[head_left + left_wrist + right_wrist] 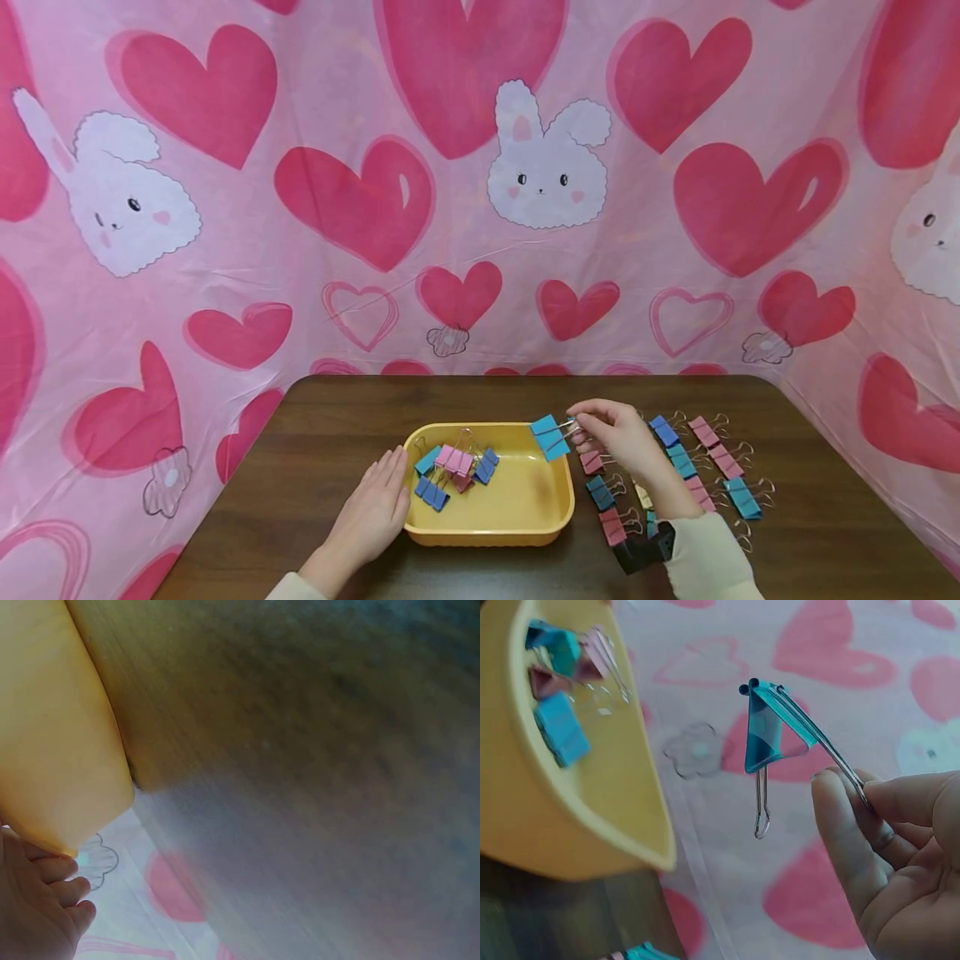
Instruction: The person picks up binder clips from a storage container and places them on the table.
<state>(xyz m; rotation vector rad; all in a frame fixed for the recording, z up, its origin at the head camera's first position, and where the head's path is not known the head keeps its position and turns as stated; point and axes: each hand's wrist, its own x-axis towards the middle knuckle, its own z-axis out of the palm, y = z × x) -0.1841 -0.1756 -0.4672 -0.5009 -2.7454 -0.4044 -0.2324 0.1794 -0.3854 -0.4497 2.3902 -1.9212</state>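
"What's behind the desk point(322, 433)?"

"A pink cloth point(517, 258) printed with hearts and rabbits. The desk is dark wood, and a yellow tray point(491, 535) sits on it."

"And the left hand point(372, 504)?"

"Fingers straight, laid along the tray's left side, touching it. It grips nothing."

"The right hand point(618, 437)?"

"Pinching a light-blue clip point(551, 438) by one wire handle, between thumb and fingers. The right wrist view shows the other handle hanging down."

"Where is that clip exactly?"

"Held up by the tray's far right corner. From the head view I can't tell how high."

"What's in the tray?"

"A small heap towards the left: a pink clip point(454, 459) on top, a red clip point(462, 482) partly hidden under it, a teal clip point(428, 460) and two blue clips point(432, 493) around them."

"Anything else on the desk?"

"Rows of clips point(682, 461) to the right of the tray, in blue, teal, pink and red, some hidden by the right arm. There's a black band point(637, 552) at that wrist."
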